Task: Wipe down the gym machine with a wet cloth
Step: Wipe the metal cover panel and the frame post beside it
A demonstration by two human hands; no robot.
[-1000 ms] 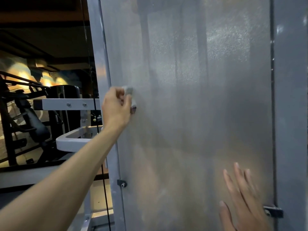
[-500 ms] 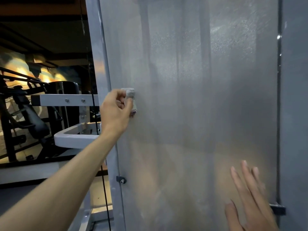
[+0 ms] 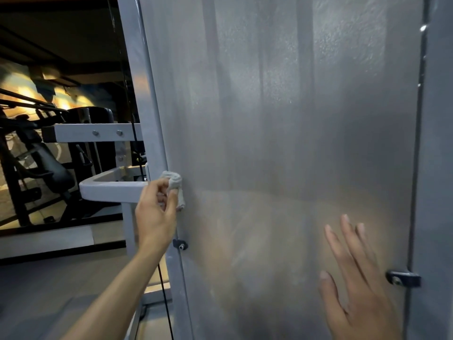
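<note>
Grey frosted machine panel [image 3: 282, 143] looks barely half wiped; left hand [image 3: 154, 214] pinches small grey cloth wad [image 3: 175, 186], right hand [image 3: 355, 278] spread flat.

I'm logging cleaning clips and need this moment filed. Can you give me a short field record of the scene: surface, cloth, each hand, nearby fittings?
surface: frosted grey panel of the gym machine
cloth: small grey wad, pressed to the panel's left edge
left hand: grips the cloth
right hand: fingers straight and spread, at the lower right of the panel
fittings: black clip below the cloth; another clip at the right edge
</note>
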